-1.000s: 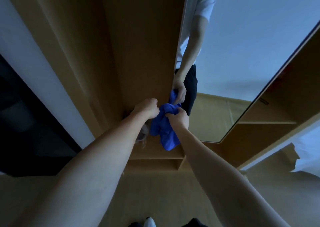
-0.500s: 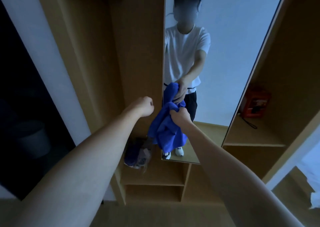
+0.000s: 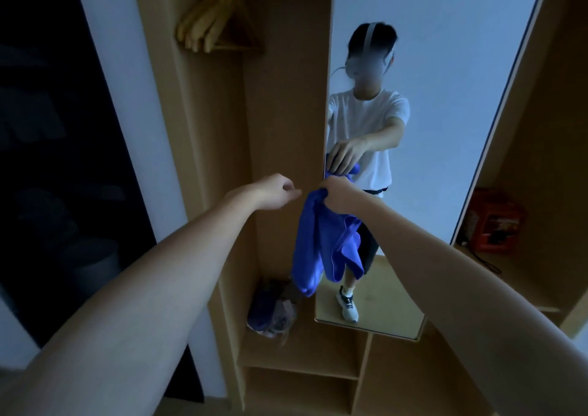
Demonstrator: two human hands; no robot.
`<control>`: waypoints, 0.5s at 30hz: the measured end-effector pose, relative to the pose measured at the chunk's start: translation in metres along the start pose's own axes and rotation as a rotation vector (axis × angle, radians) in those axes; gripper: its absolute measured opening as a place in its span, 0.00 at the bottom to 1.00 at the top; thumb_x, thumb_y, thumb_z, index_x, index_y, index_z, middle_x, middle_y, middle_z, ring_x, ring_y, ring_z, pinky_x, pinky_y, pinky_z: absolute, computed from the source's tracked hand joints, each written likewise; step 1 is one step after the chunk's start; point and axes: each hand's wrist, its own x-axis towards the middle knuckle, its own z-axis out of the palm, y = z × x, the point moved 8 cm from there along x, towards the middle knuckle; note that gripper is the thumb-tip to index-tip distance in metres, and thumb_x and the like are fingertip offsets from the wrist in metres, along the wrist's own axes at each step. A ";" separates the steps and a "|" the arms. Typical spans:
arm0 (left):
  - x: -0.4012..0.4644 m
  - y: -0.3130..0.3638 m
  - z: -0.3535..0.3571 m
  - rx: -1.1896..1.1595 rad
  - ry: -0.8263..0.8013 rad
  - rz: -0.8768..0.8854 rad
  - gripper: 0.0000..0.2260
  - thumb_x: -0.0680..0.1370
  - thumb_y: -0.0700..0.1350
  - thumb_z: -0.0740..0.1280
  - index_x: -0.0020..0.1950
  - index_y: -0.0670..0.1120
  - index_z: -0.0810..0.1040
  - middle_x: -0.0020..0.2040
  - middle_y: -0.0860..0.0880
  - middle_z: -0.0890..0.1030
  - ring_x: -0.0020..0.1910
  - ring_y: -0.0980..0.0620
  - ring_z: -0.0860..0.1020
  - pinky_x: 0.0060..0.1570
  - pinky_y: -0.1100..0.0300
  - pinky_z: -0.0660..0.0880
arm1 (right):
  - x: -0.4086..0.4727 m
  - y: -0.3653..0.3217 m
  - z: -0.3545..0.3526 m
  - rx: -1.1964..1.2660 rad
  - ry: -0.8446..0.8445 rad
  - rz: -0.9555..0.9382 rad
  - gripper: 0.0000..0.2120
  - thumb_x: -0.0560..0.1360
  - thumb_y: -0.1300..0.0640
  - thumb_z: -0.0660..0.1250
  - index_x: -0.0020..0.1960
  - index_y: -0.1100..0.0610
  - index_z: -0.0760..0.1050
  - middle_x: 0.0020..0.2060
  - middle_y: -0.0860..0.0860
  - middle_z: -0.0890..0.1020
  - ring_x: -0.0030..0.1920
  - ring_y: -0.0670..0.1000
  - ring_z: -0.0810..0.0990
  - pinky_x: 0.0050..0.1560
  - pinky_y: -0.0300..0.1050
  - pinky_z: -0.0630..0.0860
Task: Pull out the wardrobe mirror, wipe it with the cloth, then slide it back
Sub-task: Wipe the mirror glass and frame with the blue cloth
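A tall wardrobe mirror (image 3: 445, 65) stands pulled out from the wooden wardrobe (image 3: 286, 97), its glass facing me. A blue cloth (image 3: 321, 244) hangs in front of the mirror's left edge. My right hand (image 3: 342, 194) grips the cloth's top, bunched in its fingers, close to the glass. My left hand (image 3: 275, 189) hovers just left of the cloth with its fingers loosely curled and holds nothing. The mirror reflects a person in a white shirt holding the cloth.
Wooden hangers (image 3: 213, 21) hang at the top of the left compartment. A bundle of fabric (image 3: 270, 307) lies on the shelf below. An orange box (image 3: 493, 224) with a cord sits on the right shelf. A dark opening (image 3: 47, 161) lies at far left.
The view has tilted up, showing more of the mirror. My left hand has let go of the cloth and moved slightly left. The cloth now hangs longer from my right hand.
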 end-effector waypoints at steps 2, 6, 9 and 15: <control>0.001 0.001 -0.008 -0.086 -0.014 0.015 0.21 0.79 0.65 0.62 0.60 0.51 0.78 0.55 0.49 0.82 0.52 0.50 0.81 0.56 0.49 0.79 | 0.003 -0.010 -0.009 0.026 0.035 -0.068 0.12 0.74 0.65 0.57 0.53 0.59 0.77 0.49 0.56 0.80 0.50 0.59 0.78 0.48 0.53 0.77; 0.003 0.005 -0.020 -0.116 -0.028 0.066 0.23 0.73 0.64 0.72 0.60 0.51 0.77 0.53 0.52 0.81 0.52 0.52 0.80 0.53 0.54 0.79 | 0.011 -0.044 -0.031 0.105 0.033 -0.240 0.10 0.78 0.65 0.61 0.51 0.53 0.77 0.47 0.48 0.78 0.50 0.51 0.75 0.50 0.42 0.69; 0.012 -0.006 -0.027 -0.068 -0.010 0.061 0.12 0.75 0.49 0.72 0.57 0.49 0.77 0.52 0.48 0.81 0.50 0.50 0.81 0.48 0.57 0.77 | 0.023 -0.056 -0.047 0.086 0.084 -0.309 0.04 0.77 0.63 0.65 0.48 0.55 0.76 0.45 0.50 0.80 0.48 0.51 0.77 0.50 0.45 0.72; 0.024 -0.010 -0.066 -0.168 0.197 0.050 0.06 0.79 0.44 0.63 0.50 0.43 0.78 0.45 0.44 0.81 0.44 0.44 0.81 0.41 0.53 0.73 | 0.037 -0.046 -0.089 0.031 0.319 -0.271 0.06 0.75 0.60 0.69 0.52 0.56 0.77 0.43 0.51 0.79 0.46 0.54 0.76 0.46 0.49 0.72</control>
